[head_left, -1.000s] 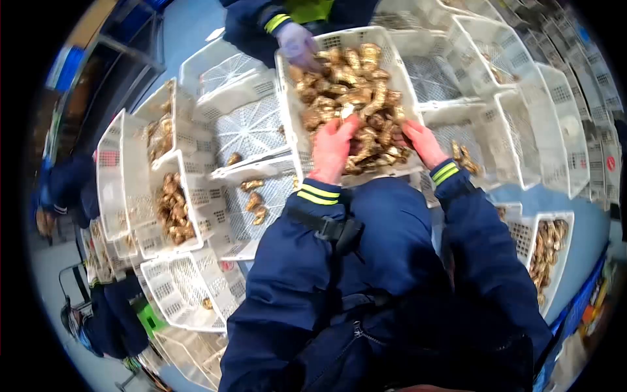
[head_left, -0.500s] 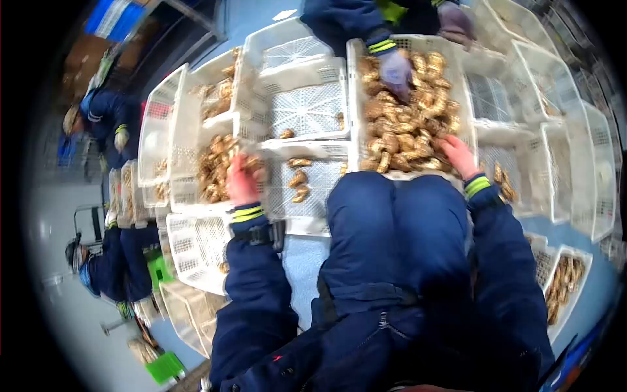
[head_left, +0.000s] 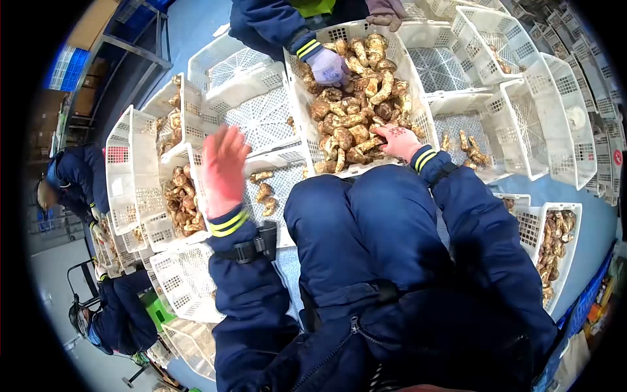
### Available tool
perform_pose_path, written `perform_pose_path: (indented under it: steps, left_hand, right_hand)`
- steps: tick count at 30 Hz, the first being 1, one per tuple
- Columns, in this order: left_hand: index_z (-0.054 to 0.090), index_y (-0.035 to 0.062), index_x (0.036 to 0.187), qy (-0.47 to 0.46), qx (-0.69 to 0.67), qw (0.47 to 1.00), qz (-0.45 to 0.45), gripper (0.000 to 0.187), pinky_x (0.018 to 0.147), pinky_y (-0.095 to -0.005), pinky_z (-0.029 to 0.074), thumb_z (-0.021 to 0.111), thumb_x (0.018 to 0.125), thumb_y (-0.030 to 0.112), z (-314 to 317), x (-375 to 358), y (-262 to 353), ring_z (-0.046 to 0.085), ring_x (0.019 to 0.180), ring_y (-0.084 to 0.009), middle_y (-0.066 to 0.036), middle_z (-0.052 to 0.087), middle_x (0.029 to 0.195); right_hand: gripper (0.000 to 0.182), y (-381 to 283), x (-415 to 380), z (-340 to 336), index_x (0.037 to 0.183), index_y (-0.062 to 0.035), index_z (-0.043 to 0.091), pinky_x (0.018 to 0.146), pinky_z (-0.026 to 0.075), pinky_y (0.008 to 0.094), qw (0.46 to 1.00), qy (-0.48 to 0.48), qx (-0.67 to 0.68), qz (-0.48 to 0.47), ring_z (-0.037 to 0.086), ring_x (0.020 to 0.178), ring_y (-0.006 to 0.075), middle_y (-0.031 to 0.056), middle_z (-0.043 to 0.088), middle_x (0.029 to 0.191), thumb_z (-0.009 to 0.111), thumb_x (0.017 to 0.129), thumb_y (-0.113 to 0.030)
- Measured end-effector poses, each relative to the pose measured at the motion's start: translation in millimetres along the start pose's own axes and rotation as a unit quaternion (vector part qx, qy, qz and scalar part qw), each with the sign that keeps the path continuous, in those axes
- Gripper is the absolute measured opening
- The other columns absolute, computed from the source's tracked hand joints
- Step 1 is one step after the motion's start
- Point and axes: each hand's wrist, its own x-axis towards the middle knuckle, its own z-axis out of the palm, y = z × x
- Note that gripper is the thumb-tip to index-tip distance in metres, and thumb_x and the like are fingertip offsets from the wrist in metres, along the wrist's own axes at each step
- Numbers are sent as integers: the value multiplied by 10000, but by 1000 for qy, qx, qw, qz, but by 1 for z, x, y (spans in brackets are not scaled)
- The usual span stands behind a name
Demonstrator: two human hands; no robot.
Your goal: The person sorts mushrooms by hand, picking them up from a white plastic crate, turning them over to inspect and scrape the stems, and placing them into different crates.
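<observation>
My left hand (head_left: pixel 224 168), in a pink glove, is raised with fingers spread beside a basket of mushrooms (head_left: pixel 181 202) and holds nothing. My right hand (head_left: pixel 400 142), gloved in pink too, reaches to the lower right of the heaped mushrooms (head_left: pixel 356 117) in the large central basket (head_left: pixel 426 111). Its fingers touch the pile; whether they grip a mushroom is hard to make out. A co-worker's gloved hand (head_left: pixel 328 67) rests on the same pile at its upper left. A few loose mushrooms (head_left: pixel 264 192) lie in the basket between my left hand and my knees.
White baskets (head_left: pixel 255 111) stand on both sides, some holding mushrooms. At the far right is a basket of mushrooms (head_left: pixel 555 248). Two people (head_left: pixel 121 313) (head_left: pixel 78 173) work at the left. A co-worker's other glove (head_left: pixel 385 12) is at the top. A green stool (head_left: pixel 157 308) stands at lower left.
The view has shifted, with the central basket now further left. My left hand has lifted off the left mushroom basket and spread its fingers. My right hand has moved in over the central pile.
</observation>
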Motion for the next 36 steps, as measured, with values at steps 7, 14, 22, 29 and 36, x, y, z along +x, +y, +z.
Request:
perform_pose_path:
  steps: [7, 14, 22, 29, 36]
  left_hand:
    - [432, -5, 1197, -133, -44, 984, -111, 466, 870, -354, 416, 477, 897, 348, 140, -15, -103, 512, 1031, -250, -154, 509, 1162]
    - [439, -2, 1188, -74, -36, 987, -140, 459, 890, -348, 425, 494, 891, 344, 114, 1, -142, 521, 1011, -247, -138, 523, 1138]
    - [484, -10, 1127, -42, -45, 988, -144, 393, 797, -339, 467, 474, 901, 312, 115, 0, -144, 569, 909, -231, -137, 566, 1044]
    - [467, 2, 1159, -35, -54, 991, -122, 417, 848, -356, 450, 489, 896, 324, 108, 6, -147, 556, 950, -230, -130, 565, 1078]
    - [479, -38, 1113, -3, -89, 993, -75, 336, 713, -325, 486, 459, 901, 222, 108, 8, -145, 583, 856, -223, -143, 577, 973]
  right_hand:
    - [450, 2, 1, 1, 1144, -113, 527, 868, 426, 354, 996, 44, 81, 3, 517, 1027, 303, 181, 556, 1053, 557, 695, -116]
    - [387, 9, 8, 13, 1091, -124, 560, 859, 426, 348, 995, 60, 68, -39, 524, 996, 313, 173, 542, 1033, 538, 709, -61]
    - [184, 2, 13, 19, 908, -136, 635, 649, 510, 350, 990, 62, -127, -31, 605, 815, 268, 122, 559, 948, 535, 758, -100]
    - [257, 10, 1, -2, 1009, -86, 584, 822, 453, 354, 998, 33, -13, -54, 539, 958, 303, 161, 508, 1035, 526, 761, -125]
    - [274, 20, -35, -57, 1059, -23, 575, 634, 458, 252, 828, -22, 552, 95, 570, 704, 110, 30, 602, 873, 522, 861, -205]
